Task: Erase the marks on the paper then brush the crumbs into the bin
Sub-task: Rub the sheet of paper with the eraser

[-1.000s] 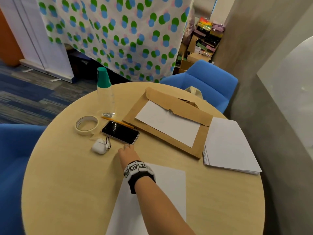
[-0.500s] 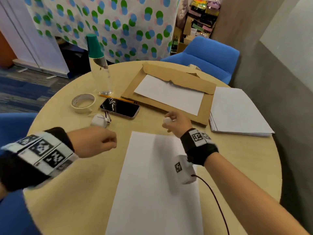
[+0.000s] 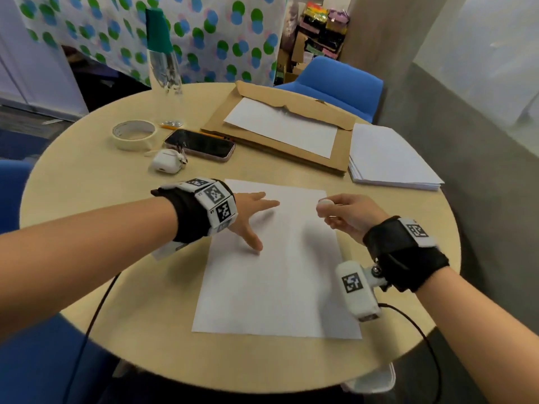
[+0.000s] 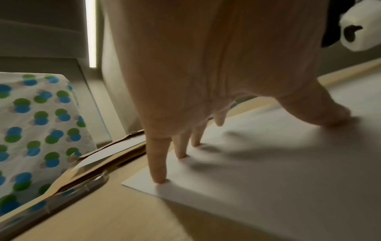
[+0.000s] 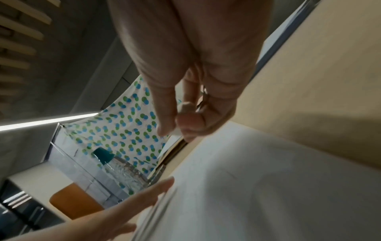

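Head view, looking down at a round pale wooden table [image 3: 87, 258]: a plain white sheet of paper [image 3: 277, 287] lies flat near the front edge. Half a second ago the left hand [image 3: 250, 220] was a loose fist hovering off the sheet's left side — now it is spread open, with straight fingertips [image 4: 159, 179] pressing down on the paper's far left corner, as the left wrist view confirms. The right hand [image 3: 347, 214] has shifted from beyond the sheet's far edge to just above its far right corner, and it pinches a small rounded white eraser [image 3: 324, 206] between thumb and fingers.

Taken together, the paper now looks pinned and the eraser poised, so rubbing seems about to start — no erasing is evident yet. Any pencil marks are too faint to make out from above; the right wrist view hints at a thin dark stroke on the sheet. No crumbs show. A white container [image 3: 370, 380] peeks from under the table's near right edge, possibly the bin, though that is uncertain.
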The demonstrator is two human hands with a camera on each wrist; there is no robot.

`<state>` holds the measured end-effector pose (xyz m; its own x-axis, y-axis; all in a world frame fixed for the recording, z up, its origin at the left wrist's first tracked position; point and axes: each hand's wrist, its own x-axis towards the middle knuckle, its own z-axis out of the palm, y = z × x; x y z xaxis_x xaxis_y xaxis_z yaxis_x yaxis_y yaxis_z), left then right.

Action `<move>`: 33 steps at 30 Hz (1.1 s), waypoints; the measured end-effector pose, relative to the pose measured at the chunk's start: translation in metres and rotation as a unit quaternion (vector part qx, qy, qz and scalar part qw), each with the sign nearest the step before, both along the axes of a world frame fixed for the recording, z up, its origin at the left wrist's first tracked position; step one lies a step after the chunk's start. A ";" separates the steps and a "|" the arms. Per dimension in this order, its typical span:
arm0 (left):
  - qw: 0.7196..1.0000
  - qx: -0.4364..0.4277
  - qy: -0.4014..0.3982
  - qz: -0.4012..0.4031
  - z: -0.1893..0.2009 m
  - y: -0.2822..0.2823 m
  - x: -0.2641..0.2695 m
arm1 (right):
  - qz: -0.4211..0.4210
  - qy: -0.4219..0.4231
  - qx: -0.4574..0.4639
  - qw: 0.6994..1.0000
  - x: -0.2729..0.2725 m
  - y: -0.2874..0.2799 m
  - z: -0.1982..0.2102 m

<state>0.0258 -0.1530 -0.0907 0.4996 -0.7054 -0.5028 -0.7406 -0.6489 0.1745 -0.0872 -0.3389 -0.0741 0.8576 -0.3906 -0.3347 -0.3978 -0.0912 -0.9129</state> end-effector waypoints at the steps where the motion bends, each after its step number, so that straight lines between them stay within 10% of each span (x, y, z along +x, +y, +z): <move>1: 1.000 0.012 -0.001 -0.008 -0.001 0.000 -0.002 | 0.015 0.015 0.003 1.000 -0.004 0.001 -0.002; 33: 0.999 -0.019 0.033 0.005 -0.018 -0.037 0.011 | 0.240 0.131 -0.231 0.934 0.057 0.012 -0.011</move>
<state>0.0371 -0.1901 -0.1090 0.4742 -0.7192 -0.5078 -0.7198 -0.6488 0.2468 -0.0300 -0.3268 -0.0855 0.8832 -0.1376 -0.4484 -0.4143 -0.6770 -0.6084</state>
